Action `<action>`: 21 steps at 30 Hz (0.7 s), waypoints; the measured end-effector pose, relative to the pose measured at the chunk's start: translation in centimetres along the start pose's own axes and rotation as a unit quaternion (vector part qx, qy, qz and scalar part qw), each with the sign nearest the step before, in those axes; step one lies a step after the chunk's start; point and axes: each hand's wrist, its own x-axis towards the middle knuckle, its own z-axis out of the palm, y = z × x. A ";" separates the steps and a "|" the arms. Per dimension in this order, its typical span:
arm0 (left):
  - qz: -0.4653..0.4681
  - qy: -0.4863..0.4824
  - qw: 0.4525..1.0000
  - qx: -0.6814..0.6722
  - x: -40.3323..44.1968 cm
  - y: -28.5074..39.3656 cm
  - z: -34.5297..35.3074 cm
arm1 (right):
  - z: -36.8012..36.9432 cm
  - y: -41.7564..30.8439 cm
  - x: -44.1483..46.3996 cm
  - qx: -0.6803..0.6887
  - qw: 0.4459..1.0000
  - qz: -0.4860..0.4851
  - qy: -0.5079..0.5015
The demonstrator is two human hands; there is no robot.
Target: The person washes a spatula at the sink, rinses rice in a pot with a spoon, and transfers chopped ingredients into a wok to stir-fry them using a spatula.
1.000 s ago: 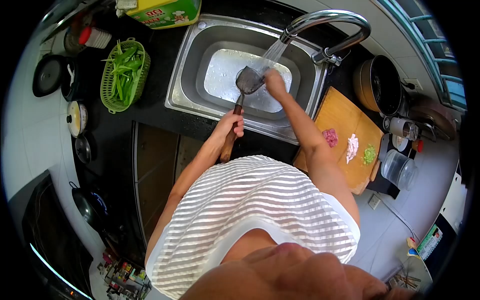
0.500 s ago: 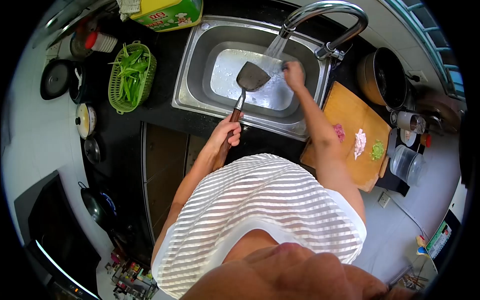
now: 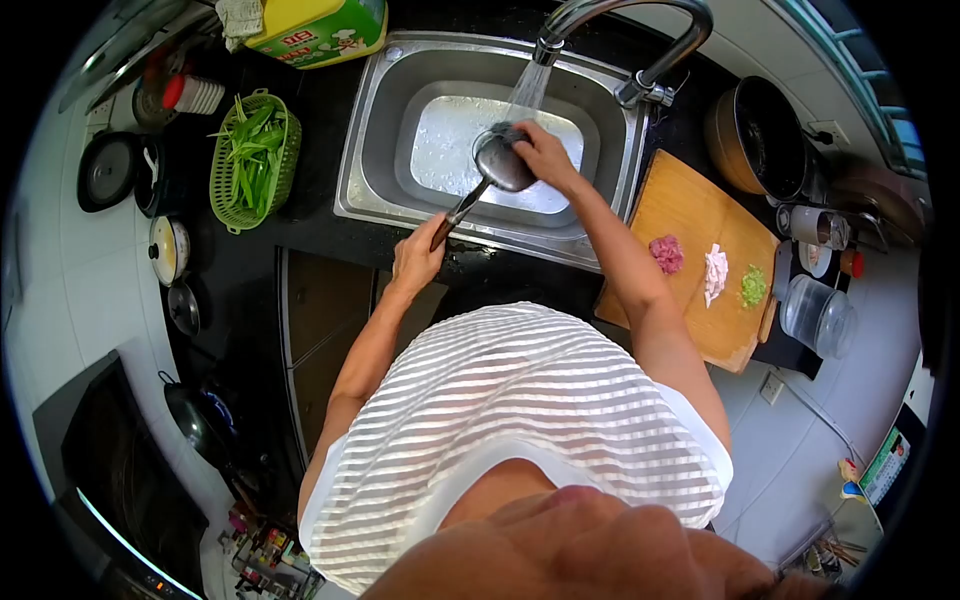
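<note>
My left hand (image 3: 416, 258) is closed around the handle of a metal wok spatula (image 3: 505, 168), which reaches over the front rim of the steel sink (image 3: 365, 150). Its head looks rounded from this angle, with a wet shine. At the head, my right hand (image 3: 548, 158) grips a dark scrubbing pad (image 3: 503, 134), partly hidden by the fingers and water. A stream from the curved faucet (image 3: 549, 48) falls onto the pad and spatula head. Shallow water and bubbles show on the sink floor.
Right of the sink lies a wooden cutting board (image 3: 690, 215) with chopped meat, pale slices and green bits. A dark pan (image 3: 765, 140) stands behind it. On the left are a green basket (image 3: 285, 165) of leafy vegetables and a yellow-green detergent jug (image 3: 325, 35).
My right hand has moved left with the pad, from beside the spatula onto its head. The spatula has turned, and my left hand now sits farther left near the handle's end.
</note>
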 end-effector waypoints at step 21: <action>-0.366 -0.160 0.495 -0.772 3.8 0.5 -0.6 | -0.5 3.4 -0.5 0.023 0.986 -0.035 0.159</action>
